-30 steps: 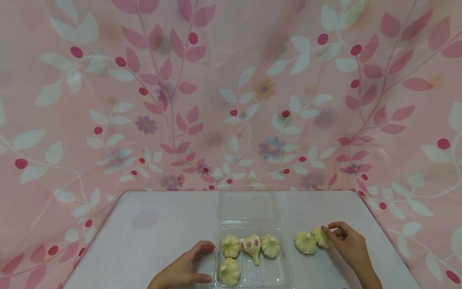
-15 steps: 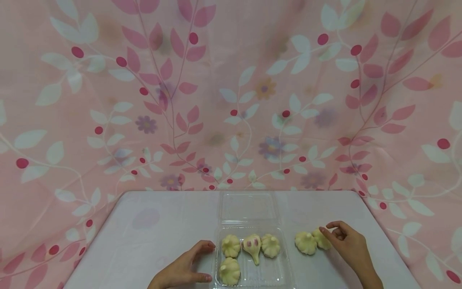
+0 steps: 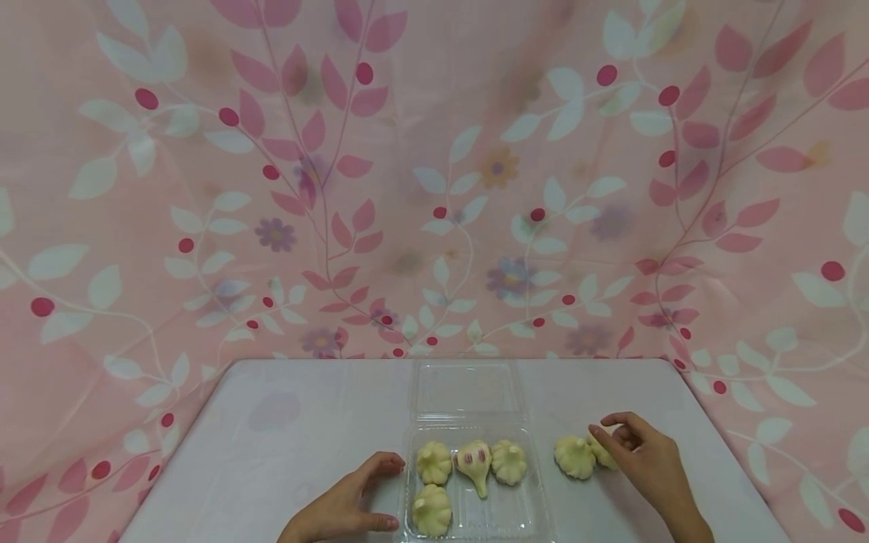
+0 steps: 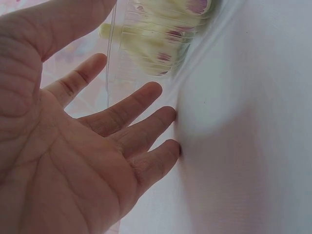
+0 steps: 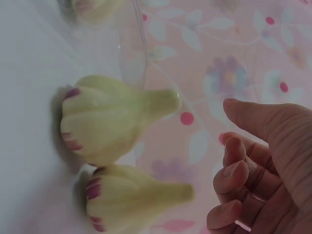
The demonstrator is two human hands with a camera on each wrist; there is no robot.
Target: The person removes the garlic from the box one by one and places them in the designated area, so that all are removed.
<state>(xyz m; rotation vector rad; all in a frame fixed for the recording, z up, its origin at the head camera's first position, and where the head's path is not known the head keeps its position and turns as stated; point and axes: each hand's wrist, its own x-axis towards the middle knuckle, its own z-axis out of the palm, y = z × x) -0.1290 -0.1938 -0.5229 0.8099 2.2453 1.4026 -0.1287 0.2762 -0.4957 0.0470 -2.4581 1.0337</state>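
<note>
Two pale garlic bulbs stand side by side on the table, right of a clear plastic box (image 3: 498, 524): a left bulb (image 3: 574, 457) and a right bulb (image 3: 603, 448). Over the right bulb, partly hiding it, hovers my right hand (image 3: 645, 456); the right wrist view shows its fingers loosely bent, apart from both stems and holding nothing. Inside the box sit several more bulbs, including an upside-down bulb (image 3: 474, 461) with purple marks. My left hand (image 3: 345, 501) lies beside the box's left wall, fingers spread and relaxed, with nothing in it.
The box's clear lid (image 3: 468, 388) lies folded back, away from me. A white-covered table (image 3: 326, 407) carries everything. Behind it hangs a pink curtain (image 3: 421, 226) printed with leaves and flowers.
My right hand has shifted slightly left, off the right bulb it was touching a second ago, and now covers more of it from above. The left hand and the bulbs stay put.
</note>
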